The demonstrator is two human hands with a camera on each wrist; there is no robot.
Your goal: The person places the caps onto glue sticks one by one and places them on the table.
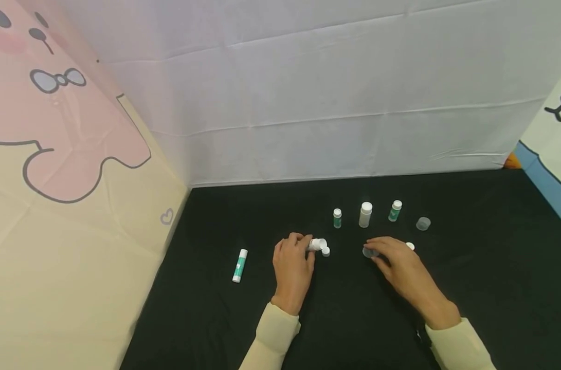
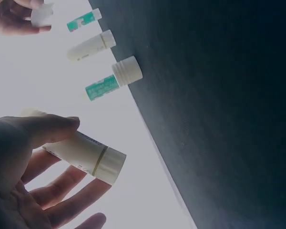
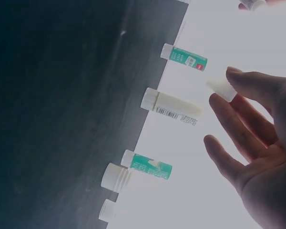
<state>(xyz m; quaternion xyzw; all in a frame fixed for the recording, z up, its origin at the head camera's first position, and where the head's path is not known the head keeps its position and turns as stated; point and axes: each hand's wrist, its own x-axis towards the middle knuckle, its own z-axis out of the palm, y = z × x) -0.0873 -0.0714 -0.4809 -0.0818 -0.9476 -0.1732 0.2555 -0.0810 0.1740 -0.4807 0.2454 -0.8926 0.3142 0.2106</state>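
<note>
In the head view my left hand (image 1: 291,267) grips a white tube (image 1: 316,244), tilted with its end toward the right. The left wrist view shows the thumb and fingers round this tube (image 2: 88,152), which has a thin gold line near its pale end. A small white cap (image 1: 325,252) appears right at the tube's end; whether they are joined I cannot tell. My right hand (image 1: 398,264) pinches a small translucent cup (image 1: 370,252) between thumb and fingertips. The same cup (image 3: 222,89) shows in the right wrist view.
Beyond the hands stand a green-labelled stick (image 1: 338,218), a white bottle (image 1: 365,216) and another green-labelled stick (image 1: 394,211). A translucent cup (image 1: 423,223) sits to their right. Part of a white cap (image 1: 410,246) shows behind the right hand. Another green-labelled stick (image 1: 239,265) is at the left.
</note>
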